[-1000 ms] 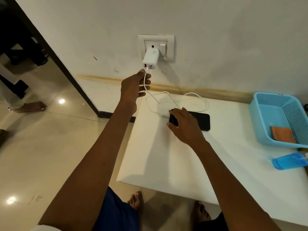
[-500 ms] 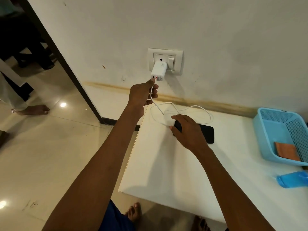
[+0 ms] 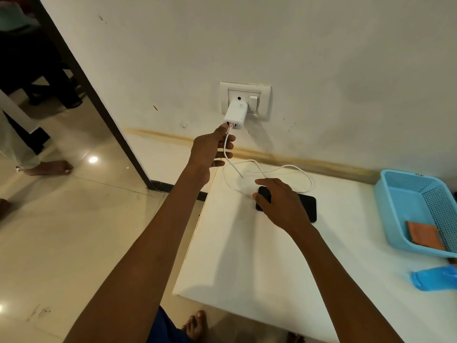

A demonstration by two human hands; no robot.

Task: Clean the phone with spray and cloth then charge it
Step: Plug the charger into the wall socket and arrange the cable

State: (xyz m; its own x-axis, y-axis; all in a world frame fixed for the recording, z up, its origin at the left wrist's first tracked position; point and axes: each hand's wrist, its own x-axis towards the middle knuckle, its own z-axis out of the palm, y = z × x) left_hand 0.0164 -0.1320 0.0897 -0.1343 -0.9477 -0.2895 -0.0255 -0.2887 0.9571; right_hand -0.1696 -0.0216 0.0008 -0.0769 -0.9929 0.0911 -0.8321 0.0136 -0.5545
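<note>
A black phone (image 3: 308, 206) lies flat on the white table (image 3: 247, 263), its left end under my right hand (image 3: 282, 204), whose relaxed fingers rest on it. A white cable (image 3: 291, 169) loops over the table from the phone's left end up to the white charger (image 3: 235, 115) plugged into the wall socket (image 3: 247, 95). My left hand (image 3: 210, 151) reaches up and pinches the cable's plug right at the charger's underside ports. A blue spray bottle (image 3: 432, 280) lies at the right edge. An orange cloth (image 3: 424, 235) sits in the blue basket (image 3: 393, 211).
The table stands against the white wall. A dark door frame (image 3: 103, 107) runs down on the left beside a tiled floor. Another person's bare foot (image 3: 49, 168) stands on the floor at far left. My own feet show below the table's front edge.
My left hand has stayed pinched on the plug at the charger. The right hand's fingers have spread slightly on the phone's left end. The camera has tilted up, so everything sits lower in view.
</note>
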